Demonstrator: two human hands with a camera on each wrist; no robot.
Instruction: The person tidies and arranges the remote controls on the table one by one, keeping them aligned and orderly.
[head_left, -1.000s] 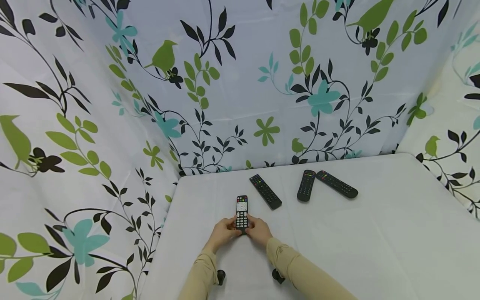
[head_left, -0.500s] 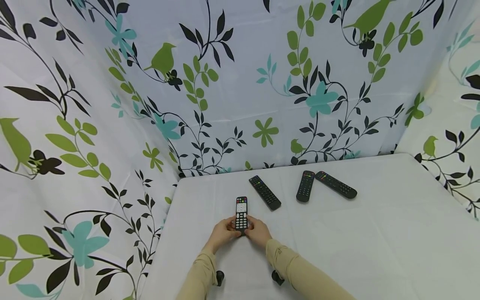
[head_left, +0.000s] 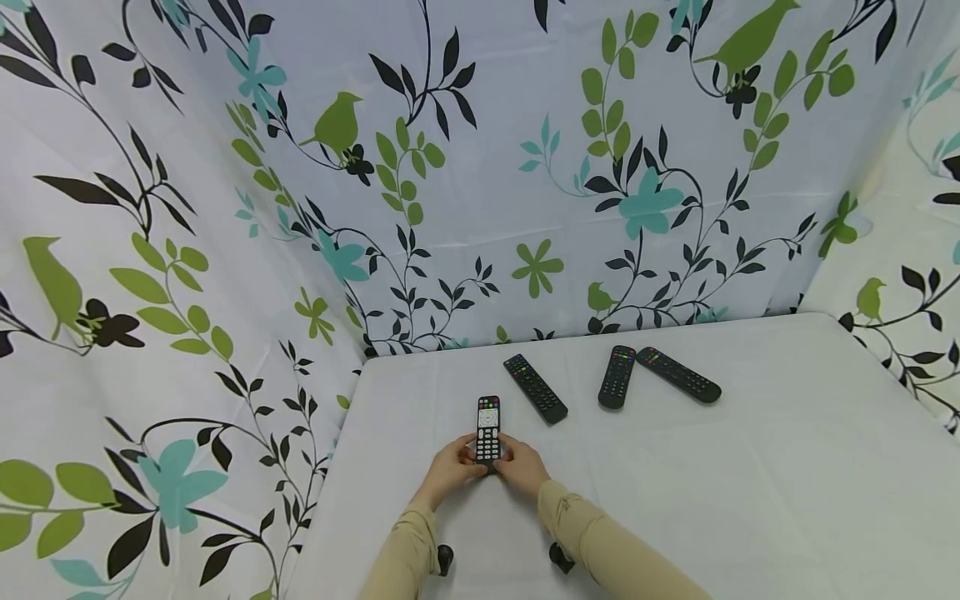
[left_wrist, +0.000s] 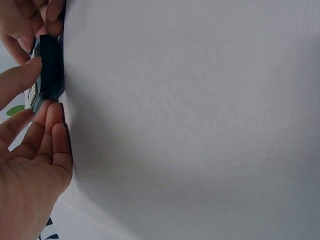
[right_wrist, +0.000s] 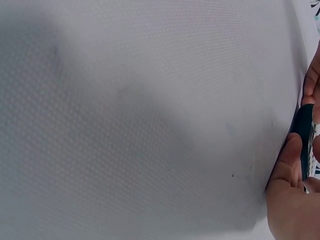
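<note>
Presently, left hand and right hand: gripping the white-buttoned remote.
Remote's step: apparently positioning, nearer the worktop's left edge (contact unclear).
Hands' next move: likely needs matched pressure.

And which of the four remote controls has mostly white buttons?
The nearest remote control, held between the left hand and the right hand. The back row's left remote, middle remote and right remote show mostly dark keypads instead.

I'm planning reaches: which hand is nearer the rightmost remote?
Right: in the head view, the right hand is below and left of the rightmost remote; the left hand is farther left, across the held remote.
</note>
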